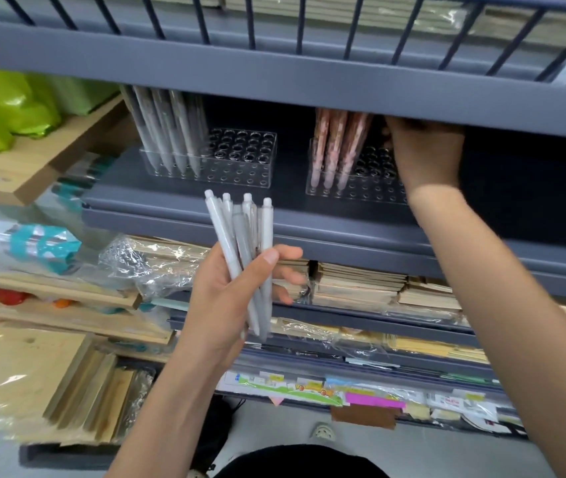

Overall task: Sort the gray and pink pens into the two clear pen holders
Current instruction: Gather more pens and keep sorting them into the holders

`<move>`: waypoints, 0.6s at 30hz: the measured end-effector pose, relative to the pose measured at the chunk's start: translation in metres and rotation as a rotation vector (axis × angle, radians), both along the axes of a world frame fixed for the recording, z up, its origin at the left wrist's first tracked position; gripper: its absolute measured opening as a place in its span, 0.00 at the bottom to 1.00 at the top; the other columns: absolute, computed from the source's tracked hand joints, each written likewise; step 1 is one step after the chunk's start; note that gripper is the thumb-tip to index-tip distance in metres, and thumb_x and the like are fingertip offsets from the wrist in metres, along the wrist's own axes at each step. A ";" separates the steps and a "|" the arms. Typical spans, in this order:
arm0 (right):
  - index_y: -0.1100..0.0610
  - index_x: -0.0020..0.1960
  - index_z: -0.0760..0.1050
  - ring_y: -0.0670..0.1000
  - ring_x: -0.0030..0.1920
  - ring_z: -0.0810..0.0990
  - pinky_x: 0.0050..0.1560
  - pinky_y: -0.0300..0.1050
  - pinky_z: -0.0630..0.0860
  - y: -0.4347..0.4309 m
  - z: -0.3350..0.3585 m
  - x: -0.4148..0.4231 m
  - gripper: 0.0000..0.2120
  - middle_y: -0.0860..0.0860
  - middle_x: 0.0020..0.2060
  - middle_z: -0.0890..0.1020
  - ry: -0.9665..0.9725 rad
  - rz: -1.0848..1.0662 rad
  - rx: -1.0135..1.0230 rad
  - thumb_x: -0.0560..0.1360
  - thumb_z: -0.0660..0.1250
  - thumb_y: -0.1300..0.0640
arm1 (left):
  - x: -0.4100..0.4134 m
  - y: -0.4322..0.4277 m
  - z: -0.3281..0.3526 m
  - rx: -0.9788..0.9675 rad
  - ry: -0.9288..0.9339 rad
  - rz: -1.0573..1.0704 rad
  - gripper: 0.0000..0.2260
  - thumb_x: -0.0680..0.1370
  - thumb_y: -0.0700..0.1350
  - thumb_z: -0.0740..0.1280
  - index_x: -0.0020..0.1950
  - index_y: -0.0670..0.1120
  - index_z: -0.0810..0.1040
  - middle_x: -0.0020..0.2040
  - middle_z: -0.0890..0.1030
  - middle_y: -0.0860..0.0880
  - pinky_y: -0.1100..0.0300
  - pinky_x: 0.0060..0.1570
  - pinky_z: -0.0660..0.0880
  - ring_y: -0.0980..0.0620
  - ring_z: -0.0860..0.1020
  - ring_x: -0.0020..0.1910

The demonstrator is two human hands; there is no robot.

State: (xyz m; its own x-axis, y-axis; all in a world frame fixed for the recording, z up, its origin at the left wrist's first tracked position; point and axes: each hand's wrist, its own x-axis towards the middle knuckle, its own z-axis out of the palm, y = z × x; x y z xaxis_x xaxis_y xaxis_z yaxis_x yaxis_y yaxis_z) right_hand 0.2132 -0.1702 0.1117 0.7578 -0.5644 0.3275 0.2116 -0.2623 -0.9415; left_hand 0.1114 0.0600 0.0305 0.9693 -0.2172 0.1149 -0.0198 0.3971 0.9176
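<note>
The left hand (226, 298) clamps slim gray plastic pens (243, 243) in its fingers as stock, the right hand (426, 153), fingers unreadable, at the clear plastic pink-pen holder (360, 196)

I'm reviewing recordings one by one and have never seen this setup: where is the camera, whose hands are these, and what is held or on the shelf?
No machine here: a person works with two bare hands, and the one picture comes from a wide-angle camera worn on the head, looking forward and down. The left hand has its grip round a bundle of light gray plastic pens. On the dark gray metal shelf stand two holders with rows of round holes: the left clear plastic pen holder carries gray pens at its left end, the right clear plastic pen holder carries pink patterned pens. The right hand reaches over that holder, under the upper shelf; its fingertips are hidden, so whether it holds anything cannot be told.
</note>
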 end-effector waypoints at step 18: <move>0.58 0.43 0.82 0.45 0.36 0.77 0.41 0.42 0.76 0.156 -0.026 -0.100 0.07 0.52 0.37 0.84 0.264 0.519 -0.238 0.70 0.77 0.55 | 0.000 0.081 -0.010 0.010 0.046 -0.208 0.16 0.78 0.46 0.68 0.65 0.44 0.74 0.50 0.86 0.42 0.56 0.42 0.82 0.42 0.86 0.45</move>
